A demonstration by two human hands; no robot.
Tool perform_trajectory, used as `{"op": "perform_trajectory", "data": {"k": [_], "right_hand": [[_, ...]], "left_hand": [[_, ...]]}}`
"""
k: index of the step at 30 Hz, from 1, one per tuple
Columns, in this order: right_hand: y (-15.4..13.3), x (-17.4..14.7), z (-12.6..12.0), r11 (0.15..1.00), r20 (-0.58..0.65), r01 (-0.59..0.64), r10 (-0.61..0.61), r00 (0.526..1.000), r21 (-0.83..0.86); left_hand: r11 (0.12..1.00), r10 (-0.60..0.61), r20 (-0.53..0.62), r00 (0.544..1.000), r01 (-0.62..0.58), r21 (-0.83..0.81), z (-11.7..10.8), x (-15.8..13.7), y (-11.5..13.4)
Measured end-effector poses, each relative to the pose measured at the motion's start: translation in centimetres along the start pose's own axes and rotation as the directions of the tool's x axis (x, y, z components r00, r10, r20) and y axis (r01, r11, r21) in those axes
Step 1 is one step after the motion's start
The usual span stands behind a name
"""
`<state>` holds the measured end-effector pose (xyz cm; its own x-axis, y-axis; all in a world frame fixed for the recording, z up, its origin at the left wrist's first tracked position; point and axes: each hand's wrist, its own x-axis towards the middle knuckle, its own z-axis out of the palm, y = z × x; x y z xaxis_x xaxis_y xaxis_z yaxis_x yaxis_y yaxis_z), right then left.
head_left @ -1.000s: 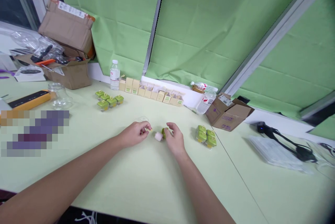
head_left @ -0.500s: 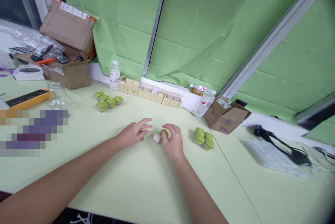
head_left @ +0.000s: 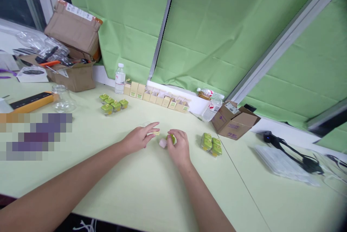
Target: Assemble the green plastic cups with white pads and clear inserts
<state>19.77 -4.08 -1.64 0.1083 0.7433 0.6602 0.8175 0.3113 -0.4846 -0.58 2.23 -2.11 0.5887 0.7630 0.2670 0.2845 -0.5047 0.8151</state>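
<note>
My left hand (head_left: pixel 138 138) pinches a small pale-yellow piece (head_left: pixel 156 133) between its fingertips, above the table. My right hand (head_left: pixel 179 147) curls its fingers round a green lid (head_left: pixel 172 138), mostly hidden behind the thumb. Against the right fingertips rests a small pale-pink lump (head_left: pixel 163 143); whether the hand holds it too, I cannot tell. Something clear (head_left: pixel 146 124), perhaps a small plastic cup, lies partly hidden behind my left hand. Right of my right hand stands a group of small clear containers with green lids (head_left: pixel 211 145). A similar group of green-lidded containers (head_left: pixel 113 105) stands at back left.
Along the back edge runs a row of small cream boxes (head_left: pixel 155 96), some with raised flaps. An upright water bottle (head_left: pixel 120 79) flanks it; bottles (head_left: pixel 211 109) and an open carton (head_left: pixel 233 119) stand to the right. A glass jar (head_left: pixel 63 98) and power strip (head_left: pixel 32 102) lie left.
The view has shifted very slightly. Both hands keep nearly the same place and grip, the left one holding the yellow piece, the right one at the green lid.
</note>
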Motion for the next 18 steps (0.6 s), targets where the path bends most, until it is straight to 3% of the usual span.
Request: {"op": "perform_trajectory", "data": {"k": [8, 18], "right_hand": [[0.04, 0.06, -0.06, 1.000, -0.017, -0.006, 0.006, 1.000, -0.004], [-0.02, 0.05, -0.07, 1.000, -0.006, -0.024, 0.024, 1.000, -0.001]], "left_hand": [[0.992, 0.017, 0.095, 0.995, -0.029, 0.122, -0.75, -0.53, 0.96], [0.961, 0.086, 0.066, 0.994, -0.101, 0.258, -0.66, -0.65, 0.18]]}}
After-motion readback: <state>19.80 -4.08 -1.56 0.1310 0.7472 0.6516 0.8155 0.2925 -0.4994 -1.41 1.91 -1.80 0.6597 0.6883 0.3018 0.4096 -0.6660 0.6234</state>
